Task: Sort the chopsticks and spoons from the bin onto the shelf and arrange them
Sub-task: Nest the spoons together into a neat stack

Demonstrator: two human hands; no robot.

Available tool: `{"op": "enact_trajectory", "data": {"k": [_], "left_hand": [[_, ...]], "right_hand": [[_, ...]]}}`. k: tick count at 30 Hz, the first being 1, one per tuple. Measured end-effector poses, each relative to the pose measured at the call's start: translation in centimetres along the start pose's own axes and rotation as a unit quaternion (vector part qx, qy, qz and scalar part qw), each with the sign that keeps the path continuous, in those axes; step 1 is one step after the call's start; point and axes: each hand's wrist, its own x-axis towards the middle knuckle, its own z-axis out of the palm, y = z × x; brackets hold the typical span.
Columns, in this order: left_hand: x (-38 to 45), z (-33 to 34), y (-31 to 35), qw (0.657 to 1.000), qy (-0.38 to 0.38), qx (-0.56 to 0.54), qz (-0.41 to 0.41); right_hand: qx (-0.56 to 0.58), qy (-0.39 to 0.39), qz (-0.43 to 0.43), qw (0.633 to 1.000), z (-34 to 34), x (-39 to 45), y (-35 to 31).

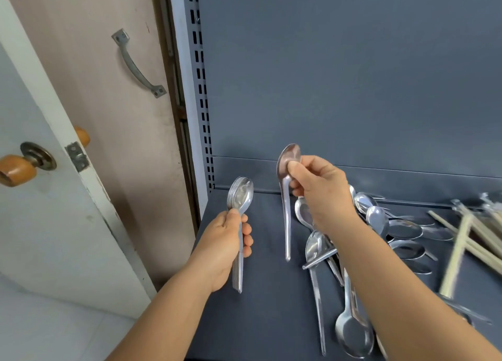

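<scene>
My left hand (228, 241) grips a nested stack of steel spoons (240, 195) by the handles, bowls up, above the left end of the dark grey shelf (260, 292). My right hand (320, 189) pinches a single spoon (286, 211) at its bowl, the handle hanging down over the shelf. To the right of it, loose spoons (391, 227) lie scattered in a heap on the shelf. Pale chopsticks (467, 235) lie in a jumble at the far right. The bin is out of view.
The shelf unit's dark back panel (353, 75) rises behind, with a slotted upright (201, 89) at its left. A door with a metal pull handle (135, 64) and another door with an orange knob (16, 169) stand to the left.
</scene>
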Motion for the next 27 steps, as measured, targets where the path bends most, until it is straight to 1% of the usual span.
{"op": "enact_trajectory", "data": {"k": [3, 6, 10, 14, 16, 18, 19, 20, 22, 23, 25, 27], "left_hand": [[-0.1, 0.3, 0.4, 1.000, -0.002, -0.013, 0.001], [-0.7, 0.7, 0.6, 0.999, -0.033, 0.011, 0.002], [-1.8, 0.8, 0.5, 0.996, -0.069, 0.065, 0.001], [-1.7, 0.4, 0.1, 0.989, -0.100, 0.106, 0.013], [-1.5, 0.1, 0.0, 0.983, -0.105, 0.150, 0.017], [-1.0, -0.3, -0.1, 0.970, -0.106, 0.217, 0.016], [-0.6, -0.5, -0.1, 0.958, -0.102, 0.268, 0.021], [-0.2, -0.6, -0.2, 0.936, -0.091, 0.337, 0.038], [0.6, -0.7, -0.1, 0.868, -0.051, 0.484, 0.100], [1.0, -0.5, 0.0, 0.836, -0.030, 0.533, 0.128], [1.9, 0.0, 0.3, 0.792, 0.004, 0.590, 0.157], [3.3, 0.4, 0.4, 0.758, 0.028, 0.628, 0.173]], "right_hand": [[0.022, -0.036, 0.045, 0.998, 0.5, -1.1, 0.3], [0.011, -0.076, 0.103, 0.992, 1.2, -2.4, 1.4], [-0.030, -0.073, 0.136, 0.987, 1.7, -3.4, 2.7], [-0.102, -0.078, 0.120, 0.984, 1.9, -3.7, 3.5], [-0.147, -0.069, 0.070, 0.984, 1.7, -3.5, 3.7], [-0.187, -0.085, 0.008, 0.979, 1.3, -3.2, 3.7], [-0.213, -0.097, -0.017, 0.972, 1.0, -3.0, 3.7], [-0.241, -0.104, -0.033, 0.964, 0.8, -2.8, 3.7], [-0.296, -0.094, -0.061, 0.949, 0.5, -2.3, 4.2], [-0.328, -0.082, -0.079, 0.938, 0.4, -1.9, 4.5], [-0.397, -0.055, -0.116, 0.909, 0.4, -1.2, 5.1], [-0.441, -0.031, -0.138, 0.886, 0.6, -0.4, 5.6]]}}
